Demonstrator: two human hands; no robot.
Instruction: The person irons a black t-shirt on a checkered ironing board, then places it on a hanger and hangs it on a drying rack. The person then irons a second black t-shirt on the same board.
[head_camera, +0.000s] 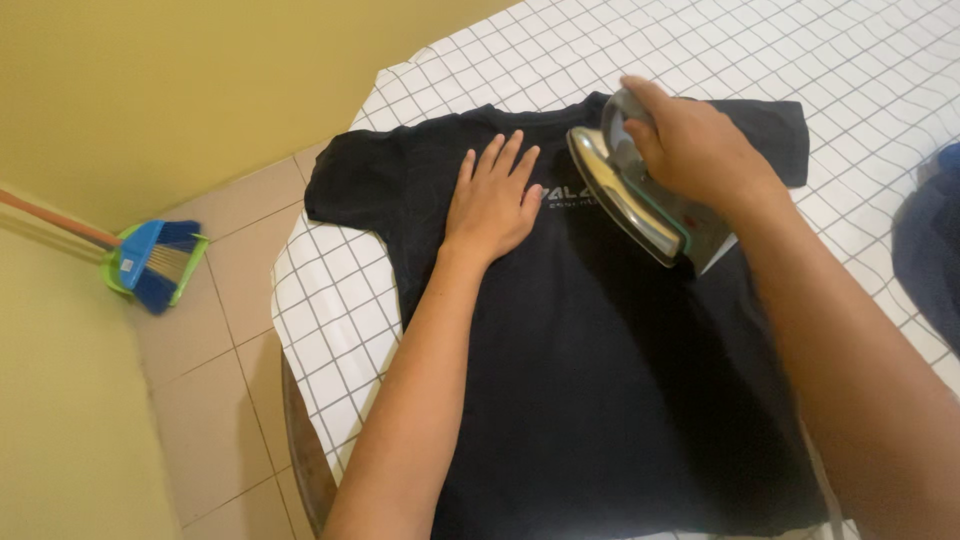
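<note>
A black t-shirt (600, 380) with pale lettering on the chest lies flat on a table covered in a white grid-patterned cloth (330, 330). My left hand (492, 200) rests palm down on the shirt's chest, fingers spread, just left of the lettering. My right hand (695, 150) grips the handle of a clothes iron (625, 195), which is tilted up on its edge over the shirt so that its shiny soleplate faces my left hand.
A dark blue garment (930, 250) lies at the table's right edge. On the tiled floor (200, 380) to the left, a blue broom with a wooden handle sits in a green dustpan (155, 262) against the yellow wall.
</note>
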